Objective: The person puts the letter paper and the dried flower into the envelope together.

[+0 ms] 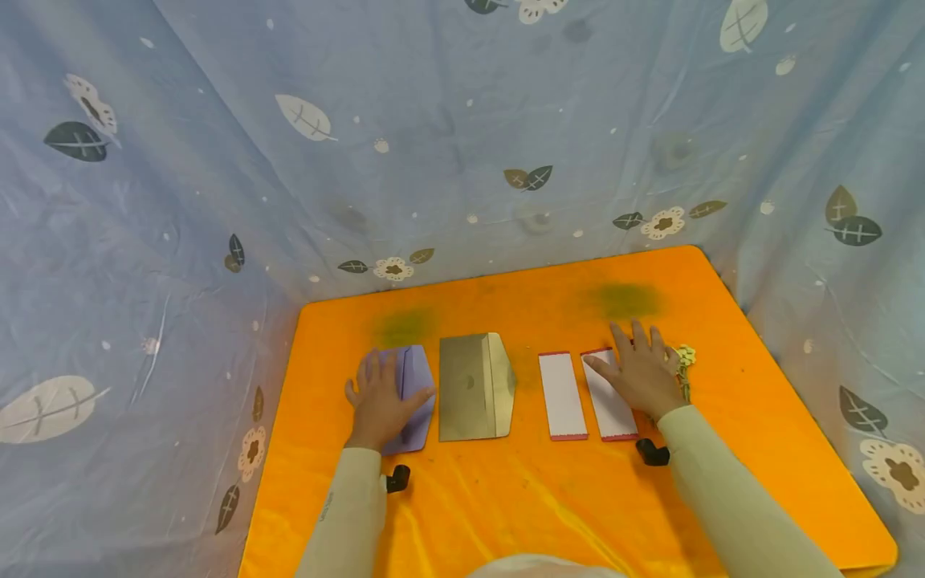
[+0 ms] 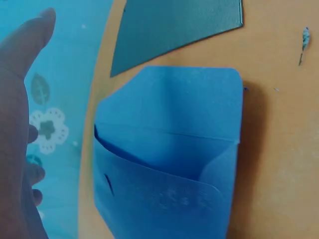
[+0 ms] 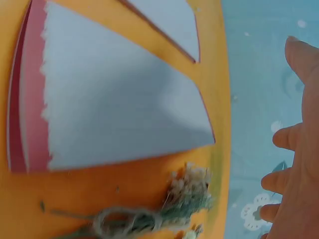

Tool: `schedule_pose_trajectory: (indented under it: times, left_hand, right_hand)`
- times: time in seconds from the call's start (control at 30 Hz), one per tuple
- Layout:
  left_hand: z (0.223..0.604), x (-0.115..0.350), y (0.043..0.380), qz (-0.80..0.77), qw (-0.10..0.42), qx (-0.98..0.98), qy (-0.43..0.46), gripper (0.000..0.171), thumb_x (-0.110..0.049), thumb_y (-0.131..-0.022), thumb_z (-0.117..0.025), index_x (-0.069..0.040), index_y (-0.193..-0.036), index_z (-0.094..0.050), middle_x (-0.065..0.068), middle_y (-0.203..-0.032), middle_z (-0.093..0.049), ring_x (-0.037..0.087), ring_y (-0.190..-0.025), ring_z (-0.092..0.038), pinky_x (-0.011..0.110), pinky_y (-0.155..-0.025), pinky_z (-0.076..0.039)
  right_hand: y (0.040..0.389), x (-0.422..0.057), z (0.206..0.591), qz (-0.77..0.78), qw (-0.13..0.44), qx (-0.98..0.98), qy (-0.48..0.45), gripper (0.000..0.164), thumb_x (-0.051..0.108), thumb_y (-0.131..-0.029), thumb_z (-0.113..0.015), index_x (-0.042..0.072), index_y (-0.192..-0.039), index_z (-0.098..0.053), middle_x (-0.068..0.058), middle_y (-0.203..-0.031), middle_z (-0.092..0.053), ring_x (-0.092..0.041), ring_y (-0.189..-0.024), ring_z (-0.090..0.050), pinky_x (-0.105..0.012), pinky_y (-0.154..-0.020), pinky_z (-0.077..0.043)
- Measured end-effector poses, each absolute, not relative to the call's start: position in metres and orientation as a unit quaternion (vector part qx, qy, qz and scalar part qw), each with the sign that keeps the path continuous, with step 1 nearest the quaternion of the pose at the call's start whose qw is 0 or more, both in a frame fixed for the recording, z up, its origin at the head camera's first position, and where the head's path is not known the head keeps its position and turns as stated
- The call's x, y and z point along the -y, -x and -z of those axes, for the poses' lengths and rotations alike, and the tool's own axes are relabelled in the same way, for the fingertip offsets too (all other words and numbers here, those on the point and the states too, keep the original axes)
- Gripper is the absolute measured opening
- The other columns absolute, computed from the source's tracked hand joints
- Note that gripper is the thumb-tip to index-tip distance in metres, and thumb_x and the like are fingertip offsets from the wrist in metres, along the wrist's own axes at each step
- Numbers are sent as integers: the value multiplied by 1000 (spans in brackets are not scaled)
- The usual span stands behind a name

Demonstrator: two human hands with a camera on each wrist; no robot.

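My left hand (image 1: pixel 379 405), fingers spread, is over a purple envelope (image 1: pixel 419 376) on the left of the table. The left wrist view shows this envelope (image 2: pixel 159 201) bluish, its flap unfolded and its pocket gaping. Beside it lies a larger khaki-gold envelope (image 1: pixel 462 397), flap also unfolded. On the right, my right hand (image 1: pixel 648 377) is spread above a white card (image 1: pixel 613 405) with red ends, partly covering it. A similar white card (image 1: pixel 564 397) lies to its left. Just right of that hand is a small bunch of dried flowers (image 1: pixel 685 356), tied with string in the right wrist view.
An orange cloth (image 1: pixel 499 506) covers the table. Blue curtains (image 1: pixel 433 144) printed with leaves and flowers surround it at the back and sides. A tiny leaf sprig (image 2: pixel 305 40) and some small crumbs lie on the cloth.
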State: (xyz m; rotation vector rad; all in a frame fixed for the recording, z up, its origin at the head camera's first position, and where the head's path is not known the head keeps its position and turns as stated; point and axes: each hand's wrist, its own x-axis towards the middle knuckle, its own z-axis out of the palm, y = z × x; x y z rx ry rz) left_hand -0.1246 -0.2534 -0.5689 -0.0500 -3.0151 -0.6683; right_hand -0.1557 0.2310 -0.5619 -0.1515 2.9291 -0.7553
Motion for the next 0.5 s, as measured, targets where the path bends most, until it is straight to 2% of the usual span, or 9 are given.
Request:
schedule_pose_trajectory:
  times: [0.2, 0.33, 0.5]
  left_hand:
    - [584, 266, 120, 272, 36, 961, -23, 113, -81, -88, -72, -8, -167, -39, 23, -176, -20, 48, -158, -16, 77, -114, -7]
    - [596, 274, 117, 309, 31, 948, -62, 113, -77, -88, -75, -11, -170, -35, 20, -177, -20, 47, -158, -18, 73, -117, -9]
    - [611, 280, 113, 327, 23, 940, -98, 117, -75, -90, -76, -10, -174, -27, 24, -178, -16, 49, -160, -14, 74, -119, -7]
  right_hand:
    - [153, -247, 563, 266, 66, -961, 35, 104, 78, -103, -46, 8, -175, -18, -35, -175, -1, -66, -154, 6, -90, -105, 1]
    - [149, -259, 561, 288, 59, -955, 28, 100, 73, -106, -46, 6, -174, -17, -37, -174, -1, -68, -153, 5, -90, -103, -2]
    - [142, -278, 563, 328, 57, -943, 13, 97, 67, -110, -45, 2, -174, -12, -39, -173, 3, -68, -153, 7, -90, -100, -3]
